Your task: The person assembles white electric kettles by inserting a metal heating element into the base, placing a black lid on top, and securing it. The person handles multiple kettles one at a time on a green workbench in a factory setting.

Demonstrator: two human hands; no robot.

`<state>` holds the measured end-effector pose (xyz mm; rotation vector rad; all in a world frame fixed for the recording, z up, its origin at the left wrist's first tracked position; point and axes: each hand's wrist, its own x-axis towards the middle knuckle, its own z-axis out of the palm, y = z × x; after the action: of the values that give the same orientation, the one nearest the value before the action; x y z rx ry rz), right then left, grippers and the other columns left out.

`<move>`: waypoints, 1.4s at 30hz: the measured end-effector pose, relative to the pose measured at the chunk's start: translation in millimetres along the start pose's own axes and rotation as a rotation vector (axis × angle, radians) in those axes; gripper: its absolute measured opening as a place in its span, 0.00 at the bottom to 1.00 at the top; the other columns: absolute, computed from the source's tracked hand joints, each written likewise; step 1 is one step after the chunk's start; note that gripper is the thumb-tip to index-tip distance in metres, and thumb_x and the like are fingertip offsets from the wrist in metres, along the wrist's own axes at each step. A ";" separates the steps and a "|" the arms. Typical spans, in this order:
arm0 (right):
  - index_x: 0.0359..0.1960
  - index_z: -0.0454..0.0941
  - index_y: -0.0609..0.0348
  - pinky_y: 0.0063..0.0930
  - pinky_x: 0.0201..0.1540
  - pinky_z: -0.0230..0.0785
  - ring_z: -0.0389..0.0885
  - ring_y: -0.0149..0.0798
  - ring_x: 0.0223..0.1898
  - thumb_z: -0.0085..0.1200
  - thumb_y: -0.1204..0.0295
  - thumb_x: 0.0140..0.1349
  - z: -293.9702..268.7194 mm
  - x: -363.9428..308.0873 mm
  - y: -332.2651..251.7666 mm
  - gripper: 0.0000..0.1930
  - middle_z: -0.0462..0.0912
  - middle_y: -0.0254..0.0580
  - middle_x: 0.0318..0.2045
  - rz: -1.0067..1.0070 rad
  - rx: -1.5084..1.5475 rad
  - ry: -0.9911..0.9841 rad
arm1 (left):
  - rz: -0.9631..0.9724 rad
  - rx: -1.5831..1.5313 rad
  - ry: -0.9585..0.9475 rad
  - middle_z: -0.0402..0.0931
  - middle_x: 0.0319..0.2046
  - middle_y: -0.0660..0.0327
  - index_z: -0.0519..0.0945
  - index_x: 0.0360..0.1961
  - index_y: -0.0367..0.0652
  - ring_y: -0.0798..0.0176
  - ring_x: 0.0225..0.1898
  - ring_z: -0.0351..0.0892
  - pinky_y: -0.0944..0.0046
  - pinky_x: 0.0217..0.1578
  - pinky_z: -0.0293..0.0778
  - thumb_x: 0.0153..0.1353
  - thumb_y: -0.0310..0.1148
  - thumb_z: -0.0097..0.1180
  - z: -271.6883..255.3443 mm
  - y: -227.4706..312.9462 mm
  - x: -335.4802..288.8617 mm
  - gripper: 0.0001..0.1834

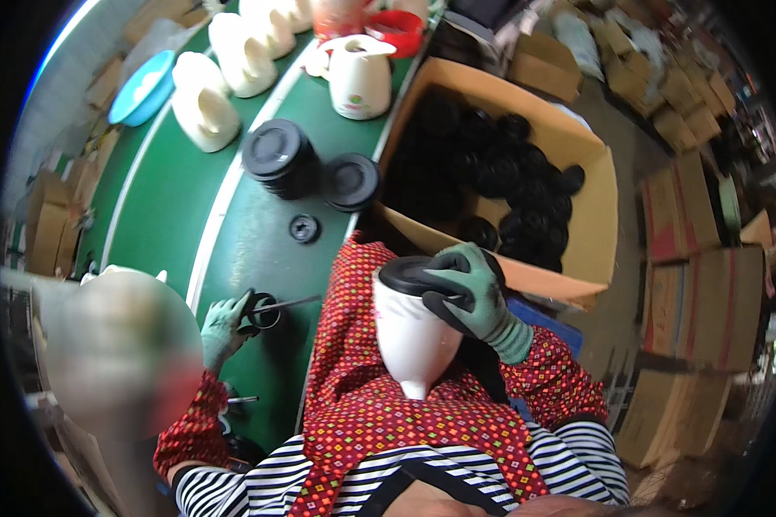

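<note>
My right hand, in a green glove with black-coated fingers, grips a black round base. That base sits on the wide end of a white jug, held upside down above my lap with its spout pointing toward me. Over the green table, my left hand wears the same kind of glove and is closed on a thin dark rod-shaped tool. A small black ring is right beside those fingers; whether they touch it is unclear. Farther along lies a little black round part.
Stacked black bases and another black base stand on the green table. White jugs line its far end, near a blue basin. To the right, a cardboard box holds many black parts. A blurred patch covers the left side.
</note>
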<state>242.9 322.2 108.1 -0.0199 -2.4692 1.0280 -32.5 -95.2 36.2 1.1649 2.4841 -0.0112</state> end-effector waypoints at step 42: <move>0.24 0.83 0.58 0.33 0.43 0.67 0.76 0.27 0.36 0.65 0.65 0.67 42.4 120.1 102.7 0.14 0.76 0.34 0.29 0.006 0.969 -0.569 | 0.666 -0.982 -0.379 0.78 0.56 0.37 0.69 0.70 0.27 0.39 0.56 0.80 0.48 0.64 0.70 0.73 0.43 0.59 -229.4 363.2 110.5 0.34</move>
<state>101.5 390.1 62.0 0.6415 -2.1039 2.3657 93.1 263.0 265.8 1.2597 1.3430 0.9447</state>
